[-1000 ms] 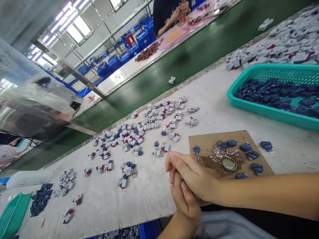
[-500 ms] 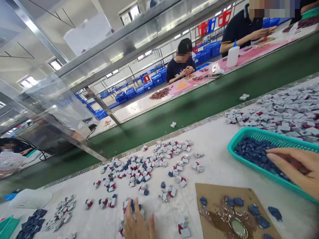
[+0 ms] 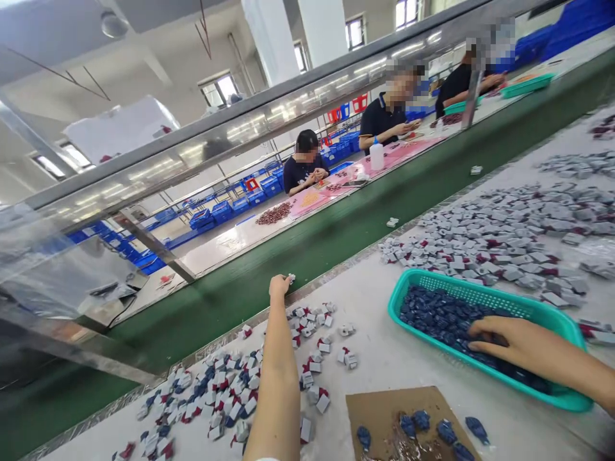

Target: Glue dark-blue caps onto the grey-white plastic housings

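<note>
Left hand [image 3: 278, 286] curled at white part [image 3: 292, 278]; right hand [image 3: 523, 342] half-open at blue parts [image 3: 435, 314].

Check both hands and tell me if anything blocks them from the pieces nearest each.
Nothing visible does. The left hand is over the green belt, right at a small white piece; the right hand is at the navy pieces, inside the rim of the teal basket.

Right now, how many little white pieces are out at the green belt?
3: one white piece at the left hand, a second piece farther right, and a third piece farthest right along the belt. The hand may hide others.
</note>
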`<state>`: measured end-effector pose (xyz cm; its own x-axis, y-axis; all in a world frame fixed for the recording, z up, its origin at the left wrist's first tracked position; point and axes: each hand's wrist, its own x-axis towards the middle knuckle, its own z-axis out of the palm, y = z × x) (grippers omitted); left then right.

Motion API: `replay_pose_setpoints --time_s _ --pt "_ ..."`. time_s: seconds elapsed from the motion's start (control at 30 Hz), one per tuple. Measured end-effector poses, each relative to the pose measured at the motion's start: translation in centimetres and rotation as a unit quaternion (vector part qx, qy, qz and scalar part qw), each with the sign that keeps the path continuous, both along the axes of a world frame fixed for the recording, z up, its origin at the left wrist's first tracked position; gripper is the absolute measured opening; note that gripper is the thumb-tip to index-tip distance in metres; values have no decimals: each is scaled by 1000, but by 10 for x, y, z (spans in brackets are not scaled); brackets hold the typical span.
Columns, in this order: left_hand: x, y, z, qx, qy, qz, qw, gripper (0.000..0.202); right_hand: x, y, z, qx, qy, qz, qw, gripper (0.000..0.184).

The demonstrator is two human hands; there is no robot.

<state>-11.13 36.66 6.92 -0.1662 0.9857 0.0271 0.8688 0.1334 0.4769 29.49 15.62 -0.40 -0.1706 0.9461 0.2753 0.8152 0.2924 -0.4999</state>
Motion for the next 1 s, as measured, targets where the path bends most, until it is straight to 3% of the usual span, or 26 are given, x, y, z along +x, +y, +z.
replay_pose_setpoints --time_s 0.2,0.3,0.37,0.47,0.6,0.73,0.87,1.0 --pt "-12 -12 -13 -34 -191 80 978 35 8 4 8 -134 -58 34 989 23" --pt "-18 -40 -12 -14 -306 101 947 31 9 10 9 -182 -82 47 979 13" --pt "-26 -73 -10 0 -378 116 918 24 10 14 12 -204 -95 48 973 16" --pt "-43 -142 -11 7 -468 147 872 13 11 17 18 -196 -87 26 976 24" --pt "-58 -236 -27 12 -543 207 814 35 8 14 28 -172 -23 2 985 32" --pt "-54 -299 -45 21 -579 268 770 45 -10 -3 35 -188 92 13 978 49" --pt "-31 -323 -42 -7 -630 276 726 45 -43 -32 38 -266 199 52 942 58" --pt "-5 -322 -32 -6 -638 224 737 44 -77 -61 43 -377 356 90 850 50"
